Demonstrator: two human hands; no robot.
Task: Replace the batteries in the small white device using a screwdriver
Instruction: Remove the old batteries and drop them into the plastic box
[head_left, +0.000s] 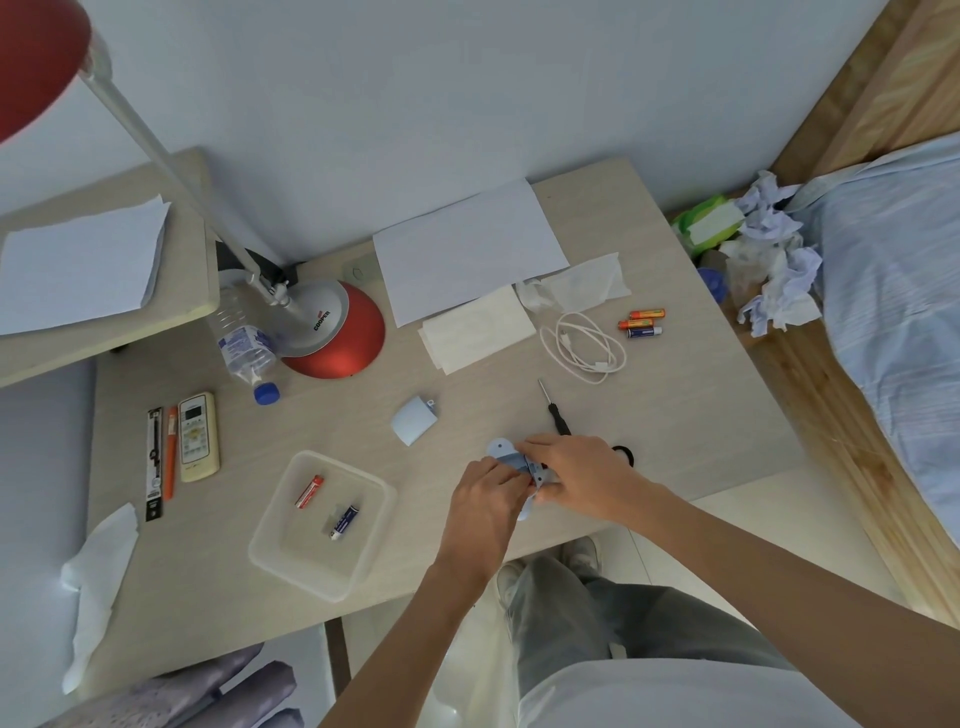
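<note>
— Fingers (511, 475) of both hands, state?
— Curled: left hand (483, 493) and right hand (576, 473) pinch the small white oval plastic device (500, 449) between them, by the near edge of item one; resting or lifted, cannot tell.
— Item one?
— Pale wood-grain table (675, 405). Item two: clear square plastic tray (291, 561), left of the hands, holding one red battery (310, 491) and one blue-and-white battery (344, 521), apart.
— Next?
— Rounded white plastic cover (414, 420), lying alone beyond the hands. Black-handled screwdriver (555, 410), on the table just beyond the right hand. Three loose batteries (641, 322), two orange, one blue, touching, near the far right edge.
</note>
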